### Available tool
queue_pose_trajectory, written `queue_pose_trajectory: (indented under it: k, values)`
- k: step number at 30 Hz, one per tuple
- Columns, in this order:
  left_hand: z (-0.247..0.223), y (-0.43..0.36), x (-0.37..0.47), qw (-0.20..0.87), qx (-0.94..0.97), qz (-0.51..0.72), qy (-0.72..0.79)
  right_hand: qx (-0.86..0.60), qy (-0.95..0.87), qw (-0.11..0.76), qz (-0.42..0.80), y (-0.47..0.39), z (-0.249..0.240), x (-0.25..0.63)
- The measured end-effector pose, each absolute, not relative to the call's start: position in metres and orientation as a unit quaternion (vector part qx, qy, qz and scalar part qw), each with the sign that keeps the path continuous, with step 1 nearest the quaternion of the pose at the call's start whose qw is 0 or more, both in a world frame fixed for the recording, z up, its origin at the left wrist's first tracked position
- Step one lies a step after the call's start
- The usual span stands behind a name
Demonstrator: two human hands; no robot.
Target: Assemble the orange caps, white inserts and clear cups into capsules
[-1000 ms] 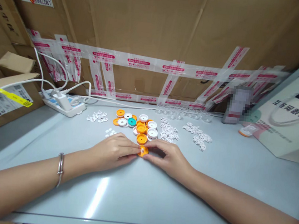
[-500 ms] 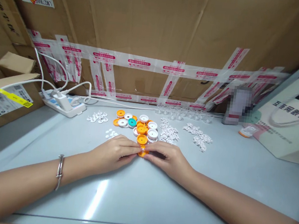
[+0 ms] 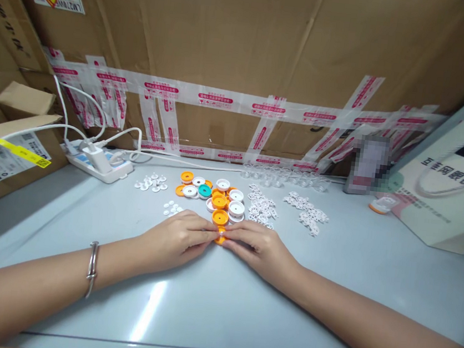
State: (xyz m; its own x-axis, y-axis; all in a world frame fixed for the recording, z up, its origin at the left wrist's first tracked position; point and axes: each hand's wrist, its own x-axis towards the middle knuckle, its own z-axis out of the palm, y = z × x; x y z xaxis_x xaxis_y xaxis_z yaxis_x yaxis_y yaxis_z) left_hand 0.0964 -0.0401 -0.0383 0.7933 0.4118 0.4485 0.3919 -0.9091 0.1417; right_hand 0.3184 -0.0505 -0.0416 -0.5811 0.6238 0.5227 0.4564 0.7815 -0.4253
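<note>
Between my two hands, on the table, is a small round orange cup-shaped plastic piece. My left hand closes its fingertips on the piece's left side. From the right, my right hand pinches it with thumb and fingers. A tiny white part shows at the fingertips over its middle; its shape is too small to make out. Just beyond stands another orange round piece, in front of a cluster of white, orange and teal round pieces.
Small white pegs and white discs lie left of the cluster. White lacy parts and clear round parts lie right and behind. A power strip, cardboard box and paper bag border the table.
Both hands keep hold of the orange piece at the same spot, with only slight finger shifts. The surrounding parts stay in place.
</note>
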Motion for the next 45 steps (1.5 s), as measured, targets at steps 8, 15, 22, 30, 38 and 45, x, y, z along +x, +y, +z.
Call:
queue_pose_trajectory:
  k: [8,15,22,30,38,45]
  values:
    - [-0.038,-0.043,0.099,-0.004,0.952,0.216,0.217,-0.298,-0.901,0.307,0.069,-0.053,-0.041,0.316]
    - [-0.035,-0.046,0.099,-0.025,0.951,0.223,0.212,-0.301,-0.9,0.307,0.074,-0.054,-0.038,0.316]
    - [-0.032,-0.048,0.099,-0.018,0.952,0.218,0.215,-0.304,-0.894,0.315,0.09,-0.054,-0.037,0.315]
    - [0.005,-0.006,0.063,0.025,0.898,0.271,0.346,-0.314,-0.878,0.334,0.139,-0.053,-0.037,0.317]
    - [0.017,0.026,0.027,0.24,0.832,0.05,0.498,-0.343,-0.869,0.317,0.163,-0.053,-0.035,0.317]
    - [0.01,0.022,0.036,0.219,0.834,0.059,0.504,-0.351,-0.862,0.324,0.167,-0.053,-0.034,0.316]
